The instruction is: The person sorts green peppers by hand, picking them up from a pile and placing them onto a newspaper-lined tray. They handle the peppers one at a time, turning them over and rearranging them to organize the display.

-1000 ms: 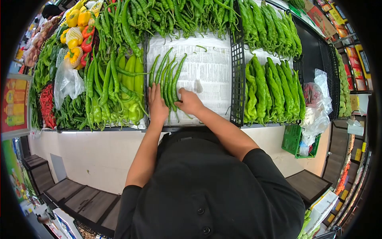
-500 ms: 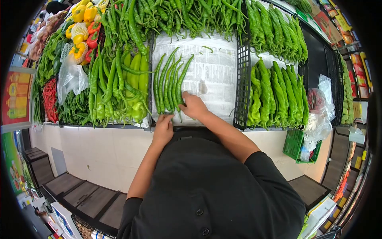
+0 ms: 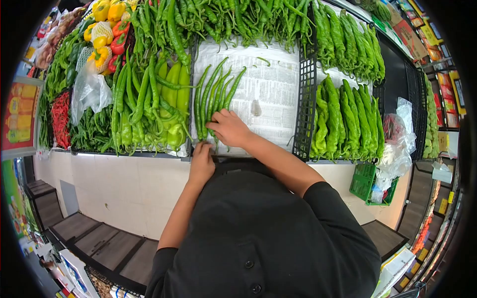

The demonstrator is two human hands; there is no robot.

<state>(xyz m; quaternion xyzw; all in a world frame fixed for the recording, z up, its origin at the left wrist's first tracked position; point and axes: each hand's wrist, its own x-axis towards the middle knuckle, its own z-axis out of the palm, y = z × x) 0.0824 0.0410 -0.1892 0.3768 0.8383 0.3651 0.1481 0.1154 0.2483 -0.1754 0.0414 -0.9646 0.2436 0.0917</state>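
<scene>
Several long green chili peppers (image 3: 204,102) lie side by side on the newspaper lining (image 3: 278,99), at the left of a black crate section. Over their lower half is my right hand (image 3: 231,130), its fingers curled down and closed on the peppers nearest it. My left hand (image 3: 201,161) rests at the front edge, just below the lower pepper ends. Its fingers are bent together there, and what lies under their tips is hidden. A short loose green pepper piece (image 3: 264,61) is farther up on the paper.
A black mesh divider (image 3: 304,94) stands right of the paper, with rows of thicker green peppers (image 3: 348,119) beyond. Heaped green chilies (image 3: 238,20) fill the back. Pale green peppers (image 3: 171,99) and a plastic bag (image 3: 91,94) lie left. A green basket (image 3: 365,181) sits lower right.
My right hand has moved left, from beside the rightmost chili pepper onto the row, covering its lower part. The peppers there are pressed closer together. My left hand has stayed nearly in place.
</scene>
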